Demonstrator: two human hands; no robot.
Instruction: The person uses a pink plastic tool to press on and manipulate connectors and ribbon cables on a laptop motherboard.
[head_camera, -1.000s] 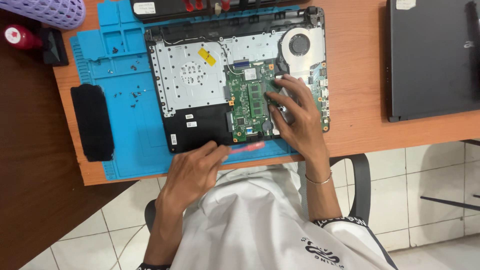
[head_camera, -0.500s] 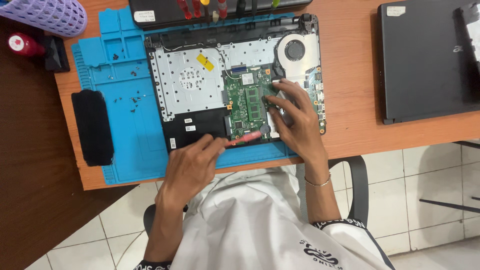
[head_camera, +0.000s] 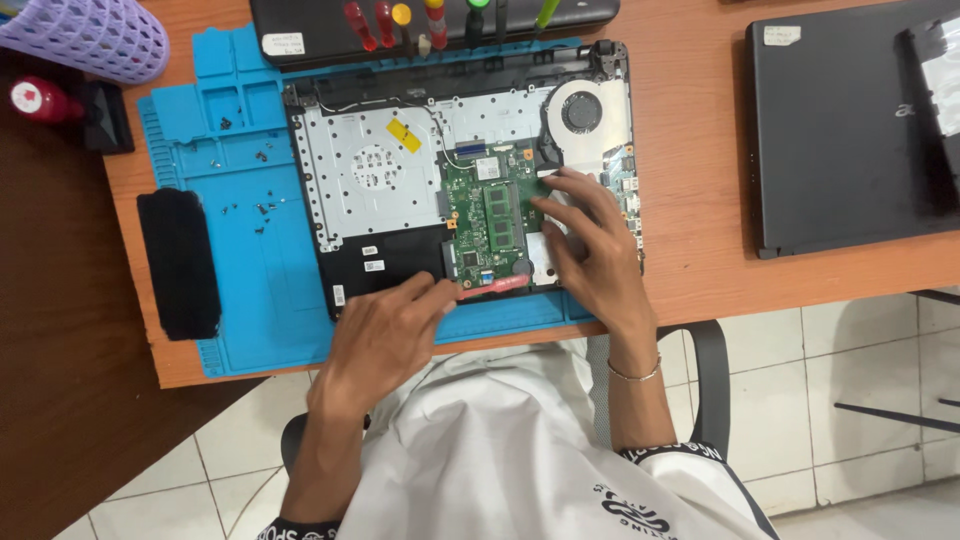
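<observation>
An opened black laptop base (head_camera: 380, 262) with its bare silver inner frame lies on a blue silicone repair mat (head_camera: 250, 300). The left hand (head_camera: 385, 335) rests at the laptop's near edge, its fingers pinched together on a slim red plastic pry tool (head_camera: 495, 286) that lies along that edge, just below the green circuit board (head_camera: 490, 215). The right hand (head_camera: 590, 250) lies flat on the laptop's right part, fingers spread apart, fingertips touching the board's right edge, below the round cooling fan (head_camera: 582, 110). Small dark screws (head_camera: 262, 208) lie scattered on the mat left of the laptop. A closed black laptop (head_camera: 850, 120) sits well to the right.
</observation>
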